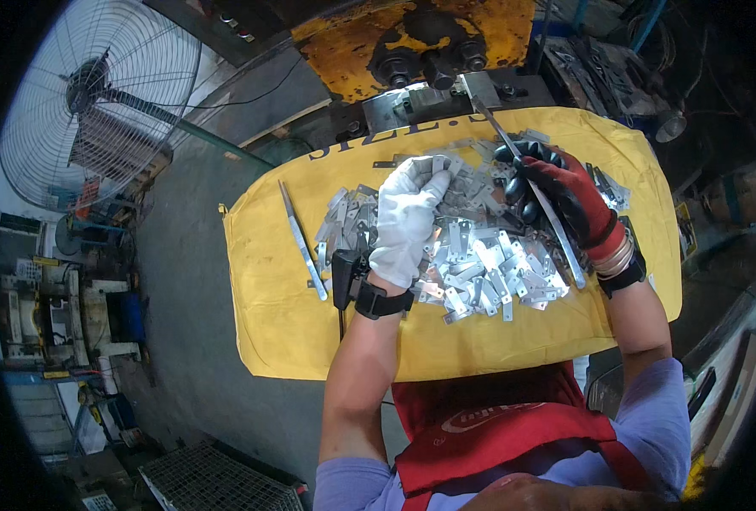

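Observation:
My left hand [408, 217], in a white glove, is closed in a pinch above a pile of small metal plates [489, 268]. Between its thumb and fingers shows the end of one small metal plate [439, 164]. My right hand [569, 196], in a red and black glove, is wrapped round long metal tweezers [557, 223]. Their tip points away from me, toward the tooling [429, 102] of a machine. The flat plates are bright and have holes. They lie heaped on a yellow sheet [267, 341], and my hands hide part of the heap.
A second pair of tweezers [301, 243] lies on the sheet's left part. Beyond it stands a machine with a worn yellow front [420, 34]. A large caged fan [88, 94] is at the far left, and a bench with tools [599, 77] is at the back right.

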### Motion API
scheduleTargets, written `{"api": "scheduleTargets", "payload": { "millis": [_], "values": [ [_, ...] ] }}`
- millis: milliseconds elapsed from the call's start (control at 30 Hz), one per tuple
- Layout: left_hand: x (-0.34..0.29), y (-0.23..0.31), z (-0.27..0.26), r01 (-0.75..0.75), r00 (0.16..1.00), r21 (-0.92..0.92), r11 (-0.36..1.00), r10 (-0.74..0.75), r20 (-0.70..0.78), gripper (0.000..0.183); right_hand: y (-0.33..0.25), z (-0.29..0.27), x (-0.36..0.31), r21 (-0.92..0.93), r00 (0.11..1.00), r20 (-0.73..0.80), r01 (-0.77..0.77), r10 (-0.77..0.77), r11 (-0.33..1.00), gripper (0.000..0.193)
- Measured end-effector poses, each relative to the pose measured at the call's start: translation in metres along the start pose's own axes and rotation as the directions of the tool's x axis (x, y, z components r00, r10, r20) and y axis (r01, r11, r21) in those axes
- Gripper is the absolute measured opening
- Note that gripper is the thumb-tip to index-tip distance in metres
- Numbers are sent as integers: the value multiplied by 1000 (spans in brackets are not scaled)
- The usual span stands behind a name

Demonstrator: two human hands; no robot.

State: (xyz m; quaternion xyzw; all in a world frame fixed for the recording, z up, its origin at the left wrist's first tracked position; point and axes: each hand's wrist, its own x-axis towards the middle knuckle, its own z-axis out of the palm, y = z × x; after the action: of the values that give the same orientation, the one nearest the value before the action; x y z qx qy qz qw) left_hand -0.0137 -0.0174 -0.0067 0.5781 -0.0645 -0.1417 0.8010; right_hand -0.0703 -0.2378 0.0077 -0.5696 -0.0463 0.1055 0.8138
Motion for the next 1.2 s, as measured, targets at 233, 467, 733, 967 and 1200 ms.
{"api": "scheduleTargets", "payload": {
  "millis": [233,467,733,967,1200],
  "values": [
    [-2,5,4,26,999,56,998,-27,26,18,-3,1,0,-170,1000,-9,20,-22,985,30],
    [-2,7,6,41,999,28,999,-41,11,15,-2,5,-1,-139,1000,-11,23,-25,990,32],
    [-4,10,9,45,999,36,998,-46,15,15,2,6,-1,-293,991,-57,97,-119,951,30],
    [-4,9,7,42,999,71,997,-44,17,14,-9,11,1,-74,999,-25,-46,44,996,30],
    [-5,10,9,39,999,72,997,-41,28,16,8,1,0,-433,973,37,222,-229,874,27]
  ]
}}
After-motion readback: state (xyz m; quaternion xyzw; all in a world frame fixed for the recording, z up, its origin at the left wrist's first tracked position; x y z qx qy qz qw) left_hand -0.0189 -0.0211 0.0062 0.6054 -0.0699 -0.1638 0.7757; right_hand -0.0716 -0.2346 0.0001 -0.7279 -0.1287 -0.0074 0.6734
